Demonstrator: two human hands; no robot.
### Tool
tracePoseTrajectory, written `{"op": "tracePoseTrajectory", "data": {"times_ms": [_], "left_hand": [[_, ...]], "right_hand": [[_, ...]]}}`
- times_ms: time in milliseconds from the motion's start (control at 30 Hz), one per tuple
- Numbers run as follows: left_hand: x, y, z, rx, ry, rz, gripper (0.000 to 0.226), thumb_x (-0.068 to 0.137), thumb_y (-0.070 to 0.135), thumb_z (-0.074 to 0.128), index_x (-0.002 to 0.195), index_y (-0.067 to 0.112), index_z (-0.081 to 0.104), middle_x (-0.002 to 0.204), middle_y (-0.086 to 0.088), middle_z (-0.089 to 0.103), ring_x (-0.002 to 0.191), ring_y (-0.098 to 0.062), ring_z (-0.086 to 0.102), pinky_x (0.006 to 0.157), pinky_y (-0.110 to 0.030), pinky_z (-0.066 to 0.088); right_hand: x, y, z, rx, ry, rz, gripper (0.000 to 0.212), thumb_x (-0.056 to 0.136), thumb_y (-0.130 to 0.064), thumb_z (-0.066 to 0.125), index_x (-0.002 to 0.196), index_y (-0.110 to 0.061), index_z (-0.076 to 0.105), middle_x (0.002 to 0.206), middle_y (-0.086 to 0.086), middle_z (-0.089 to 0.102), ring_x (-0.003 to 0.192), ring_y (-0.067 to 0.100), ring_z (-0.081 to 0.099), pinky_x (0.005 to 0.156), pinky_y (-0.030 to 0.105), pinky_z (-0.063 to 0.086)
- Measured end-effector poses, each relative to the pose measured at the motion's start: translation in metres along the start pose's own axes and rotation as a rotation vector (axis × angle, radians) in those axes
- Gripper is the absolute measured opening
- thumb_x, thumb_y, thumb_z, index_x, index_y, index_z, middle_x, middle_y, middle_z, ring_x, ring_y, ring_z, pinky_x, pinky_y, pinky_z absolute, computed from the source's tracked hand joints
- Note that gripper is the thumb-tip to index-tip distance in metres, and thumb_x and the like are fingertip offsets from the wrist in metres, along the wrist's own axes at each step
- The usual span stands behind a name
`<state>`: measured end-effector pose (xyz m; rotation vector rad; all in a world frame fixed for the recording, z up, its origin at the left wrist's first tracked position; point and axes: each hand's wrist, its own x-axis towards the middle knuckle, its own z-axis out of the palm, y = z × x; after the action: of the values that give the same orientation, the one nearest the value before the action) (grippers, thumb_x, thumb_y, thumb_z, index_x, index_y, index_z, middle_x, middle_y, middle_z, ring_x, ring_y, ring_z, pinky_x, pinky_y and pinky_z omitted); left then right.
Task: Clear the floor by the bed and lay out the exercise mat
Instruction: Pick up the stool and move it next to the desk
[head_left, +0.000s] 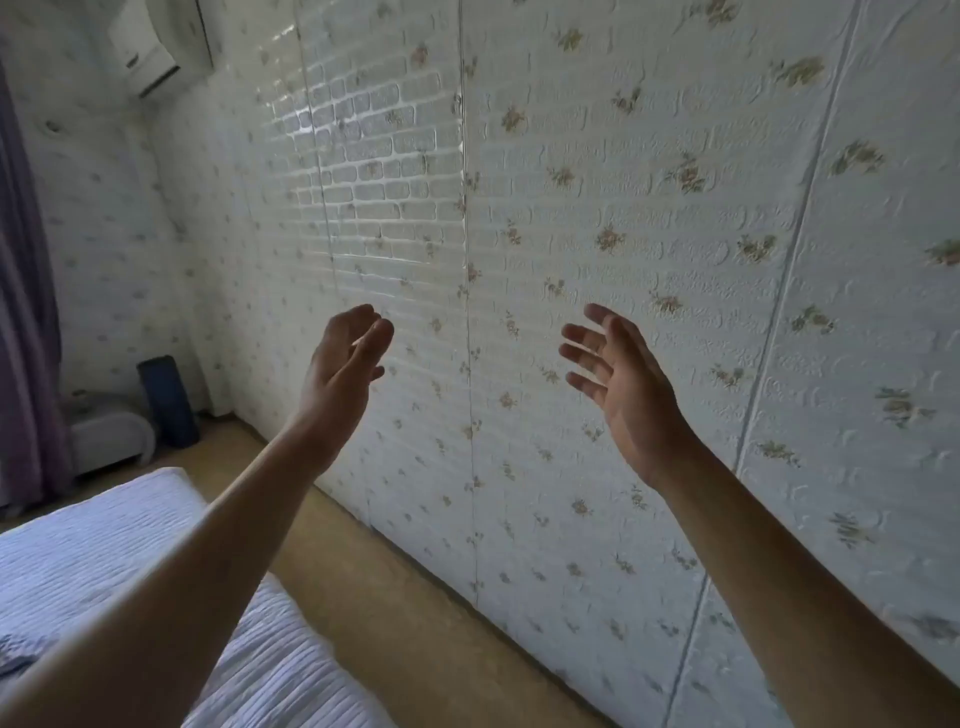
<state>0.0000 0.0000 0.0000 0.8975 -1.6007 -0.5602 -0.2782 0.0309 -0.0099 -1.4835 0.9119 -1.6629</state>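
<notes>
A dark blue rolled exercise mat (169, 401) stands upright on the floor in the far left corner, against the wall. The bed (104, 551), covered in pale ribbed bedding, fills the lower left. A strip of tan floor (395, 597) runs between the bed and the wall. My left hand (345, 364) and my right hand (621, 384) are both raised in front of the wall, palms facing each other, fingers apart, holding nothing. Both are far from the mat.
A floral papered wall (623, 208) stands close ahead and to the right. A grey low appliance (106, 434) sits beside the mat. A purple curtain (23, 312) hangs at the left edge. An air conditioner (156, 47) is mounted high up.
</notes>
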Motion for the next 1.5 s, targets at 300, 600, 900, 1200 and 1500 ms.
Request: {"op": "tracePoseTrajectory", "data": {"times_ms": [300, 600, 900, 1200, 1500], "left_hand": [[0.112, -0.099, 0.031, -0.137, 0.073, -0.093, 0.085, 0.077, 0.069, 0.05, 0.144, 0.018, 0.039, 0.143, 0.0, 0.049, 0.123, -0.013, 0.057, 0.098, -0.036, 0.052], [0.185, -0.183, 0.039, -0.107, 0.12, -0.167, 0.075, 0.081, 0.065, 0.052, 0.141, 0.02, 0.043, 0.133, 0.009, 0.053, 0.121, -0.012, 0.059, 0.097, -0.036, 0.054], [0.263, -0.272, 0.05, -0.053, 0.288, -0.244, 0.072, 0.077, 0.069, 0.054, 0.135, 0.027, 0.048, 0.13, 0.01, 0.059, 0.115, -0.009, 0.063, 0.093, -0.034, 0.056], [0.361, -0.333, 0.057, 0.08, 0.55, -0.313, 0.069, 0.082, 0.058, 0.051, 0.138, 0.017, 0.048, 0.133, 0.0, 0.058, 0.118, -0.015, 0.061, 0.09, -0.036, 0.055], [0.405, -0.366, 0.011, 0.209, 0.622, -0.309, 0.081, 0.074, 0.068, 0.051, 0.139, 0.019, 0.047, 0.13, 0.003, 0.059, 0.119, -0.012, 0.06, 0.091, -0.035, 0.056]], "right_hand": [[0.133, 0.085, 0.002, -0.045, -0.039, 0.115, 0.047, 0.089, -0.056, 0.043, 0.129, -0.035, 0.054, 0.132, 0.0, 0.062, 0.124, 0.018, 0.06, 0.109, 0.046, 0.047], [0.248, 0.156, 0.021, -0.014, -0.136, 0.12, 0.042, 0.09, -0.058, 0.042, 0.124, -0.039, 0.058, 0.13, -0.002, 0.065, 0.123, 0.015, 0.062, 0.109, 0.043, 0.047], [0.373, 0.266, 0.065, 0.069, -0.315, 0.119, 0.045, 0.093, -0.057, 0.039, 0.131, -0.038, 0.056, 0.132, -0.006, 0.064, 0.122, 0.01, 0.063, 0.11, 0.046, 0.047], [0.522, 0.339, 0.098, 0.208, -0.52, 0.122, 0.053, 0.087, -0.065, 0.044, 0.131, -0.039, 0.057, 0.133, -0.006, 0.064, 0.125, 0.012, 0.061, 0.11, 0.047, 0.046], [0.601, 0.379, 0.172, 0.352, -0.622, 0.104, 0.088, 0.065, -0.089, 0.058, 0.134, -0.033, 0.055, 0.134, -0.005, 0.065, 0.125, 0.013, 0.062, 0.106, 0.042, 0.047]]}}
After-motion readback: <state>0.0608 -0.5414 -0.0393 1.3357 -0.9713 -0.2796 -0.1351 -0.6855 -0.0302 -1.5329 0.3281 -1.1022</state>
